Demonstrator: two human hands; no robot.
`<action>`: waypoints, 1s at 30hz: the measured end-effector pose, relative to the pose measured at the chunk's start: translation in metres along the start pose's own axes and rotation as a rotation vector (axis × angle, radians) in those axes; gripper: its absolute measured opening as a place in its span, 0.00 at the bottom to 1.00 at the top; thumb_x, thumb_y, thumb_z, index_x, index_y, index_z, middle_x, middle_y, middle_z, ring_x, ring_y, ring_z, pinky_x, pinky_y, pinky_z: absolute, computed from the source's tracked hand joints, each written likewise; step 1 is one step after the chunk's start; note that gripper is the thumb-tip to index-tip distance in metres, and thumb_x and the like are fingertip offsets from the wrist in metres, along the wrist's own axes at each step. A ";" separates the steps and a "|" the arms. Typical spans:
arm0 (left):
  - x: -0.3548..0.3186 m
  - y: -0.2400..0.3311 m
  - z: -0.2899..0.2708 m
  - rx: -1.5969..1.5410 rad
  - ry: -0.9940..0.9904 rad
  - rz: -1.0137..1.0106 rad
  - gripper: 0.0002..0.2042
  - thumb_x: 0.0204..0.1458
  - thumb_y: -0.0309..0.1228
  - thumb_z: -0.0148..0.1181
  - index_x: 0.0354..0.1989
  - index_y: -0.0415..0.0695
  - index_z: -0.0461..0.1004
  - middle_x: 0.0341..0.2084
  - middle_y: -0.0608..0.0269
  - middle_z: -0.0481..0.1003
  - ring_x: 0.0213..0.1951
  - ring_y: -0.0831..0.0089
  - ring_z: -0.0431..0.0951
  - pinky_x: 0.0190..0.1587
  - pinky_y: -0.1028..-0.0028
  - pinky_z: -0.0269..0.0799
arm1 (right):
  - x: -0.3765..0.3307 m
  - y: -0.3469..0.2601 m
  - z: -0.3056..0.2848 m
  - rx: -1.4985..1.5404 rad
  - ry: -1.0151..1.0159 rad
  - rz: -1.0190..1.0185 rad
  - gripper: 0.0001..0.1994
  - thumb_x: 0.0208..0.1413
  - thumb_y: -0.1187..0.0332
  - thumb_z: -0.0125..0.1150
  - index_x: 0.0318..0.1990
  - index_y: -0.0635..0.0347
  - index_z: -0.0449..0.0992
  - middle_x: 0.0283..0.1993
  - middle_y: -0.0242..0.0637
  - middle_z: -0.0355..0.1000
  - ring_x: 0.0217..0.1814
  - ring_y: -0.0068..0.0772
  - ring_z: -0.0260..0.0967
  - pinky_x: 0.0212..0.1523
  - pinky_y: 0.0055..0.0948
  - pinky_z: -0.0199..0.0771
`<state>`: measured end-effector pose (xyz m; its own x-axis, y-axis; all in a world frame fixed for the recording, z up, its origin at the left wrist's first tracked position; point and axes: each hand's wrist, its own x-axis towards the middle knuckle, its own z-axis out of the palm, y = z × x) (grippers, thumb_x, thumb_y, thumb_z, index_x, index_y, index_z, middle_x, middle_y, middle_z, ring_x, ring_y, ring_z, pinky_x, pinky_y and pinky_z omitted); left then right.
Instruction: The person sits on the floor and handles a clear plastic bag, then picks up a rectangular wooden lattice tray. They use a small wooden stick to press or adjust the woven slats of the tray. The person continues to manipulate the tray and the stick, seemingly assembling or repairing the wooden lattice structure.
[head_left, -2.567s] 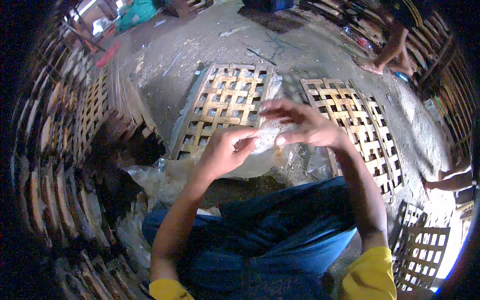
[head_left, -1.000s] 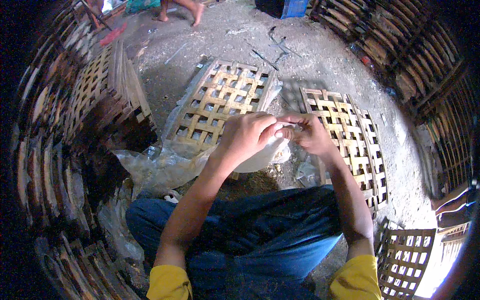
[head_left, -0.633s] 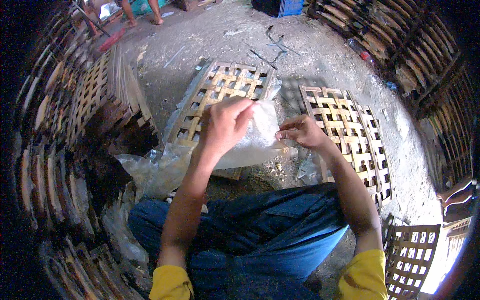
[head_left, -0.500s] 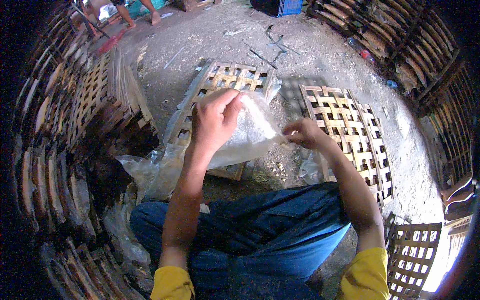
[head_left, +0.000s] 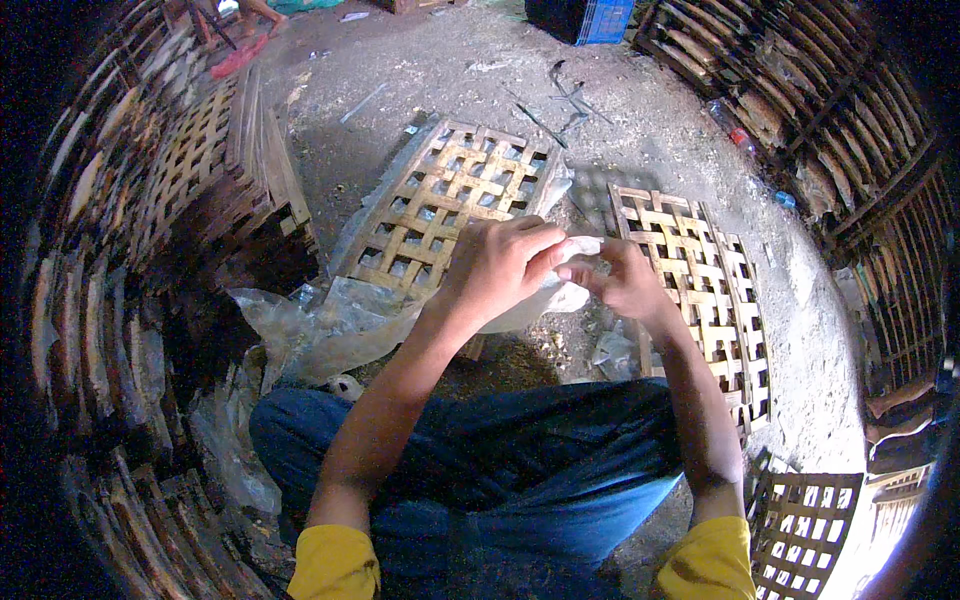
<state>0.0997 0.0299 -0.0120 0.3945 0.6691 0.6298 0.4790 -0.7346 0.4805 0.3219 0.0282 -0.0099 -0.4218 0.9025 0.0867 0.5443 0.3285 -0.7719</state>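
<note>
Both my hands meet above the ground in front of my knees, closed on a clear plastic sheet point(head_left: 378, 338). My left hand point(head_left: 505, 262) pinches its gathered edge between thumb and fingers. Close beside it on the right, my right hand point(head_left: 632, 285) grips the same whitish bunch with bent fingers. From there the sheet trails down and left, over the near end of a woven lattice tray point(head_left: 455, 195). More plastic lies under that tray, and its edges stick out. A second lattice tray point(head_left: 690, 290) is just right of my right hand.
Stacked lattice trays point(head_left: 195, 150) stand at the left, and slatted racks point(head_left: 790, 90) line the right side. A blue crate point(head_left: 603, 20) stands at the far edge. Dark strips point(head_left: 570, 100) and bottles point(head_left: 740, 137) lie on the ground. Part of a person's leg point(head_left: 262, 12) shows far left.
My left hand has moved right and down toward my right hand, bringing the stretched sheet into a bunch between them. More of the middle tray shows. The view has shifted slightly.
</note>
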 end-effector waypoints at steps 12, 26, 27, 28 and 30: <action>0.004 -0.014 -0.047 0.046 0.259 -0.182 0.06 0.59 0.31 0.61 0.37 0.42 0.79 0.27 0.50 0.77 0.29 0.49 0.78 0.30 0.61 0.71 | 0.014 0.103 0.001 -0.164 -0.144 0.222 0.18 0.52 0.56 0.73 0.42 0.61 0.84 0.35 0.43 0.82 0.37 0.32 0.78 0.41 0.36 0.75; 0.004 -0.012 -0.023 0.001 0.178 -0.089 0.06 0.56 0.33 0.63 0.33 0.43 0.78 0.24 0.53 0.76 0.28 0.52 0.79 0.30 0.59 0.71 | 0.008 0.042 -0.010 0.053 -0.041 0.097 0.42 0.43 0.58 0.81 0.66 0.60 0.68 0.63 0.44 0.72 0.63 0.40 0.71 0.64 0.38 0.69; 0.004 -0.011 -0.018 -0.005 0.129 -0.075 0.07 0.57 0.33 0.62 0.35 0.43 0.79 0.23 0.52 0.76 0.27 0.52 0.78 0.30 0.60 0.70 | 0.009 0.034 -0.007 0.125 0.012 0.018 0.40 0.43 0.56 0.81 0.65 0.58 0.70 0.63 0.45 0.72 0.62 0.42 0.72 0.64 0.38 0.70; 0.003 -0.007 -0.013 0.015 0.095 -0.078 0.07 0.56 0.34 0.63 0.35 0.43 0.79 0.23 0.53 0.75 0.27 0.52 0.78 0.29 0.58 0.71 | 0.006 0.024 -0.006 0.044 0.080 -0.034 0.32 0.46 0.61 0.79 0.60 0.60 0.75 0.60 0.45 0.75 0.61 0.39 0.72 0.62 0.37 0.70; 0.001 0.000 -0.001 -0.005 0.113 -0.025 0.08 0.56 0.33 0.63 0.29 0.42 0.75 0.23 0.53 0.74 0.27 0.51 0.78 0.29 0.57 0.71 | 0.005 0.002 -0.004 0.048 0.105 -0.132 0.27 0.49 0.64 0.77 0.57 0.61 0.77 0.56 0.43 0.77 0.59 0.38 0.73 0.61 0.36 0.71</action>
<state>0.0994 0.0302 -0.0103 0.2916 0.6704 0.6823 0.4831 -0.7189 0.4998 0.3237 0.0342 -0.0090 -0.4077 0.8775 0.2525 0.4527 0.4344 -0.7787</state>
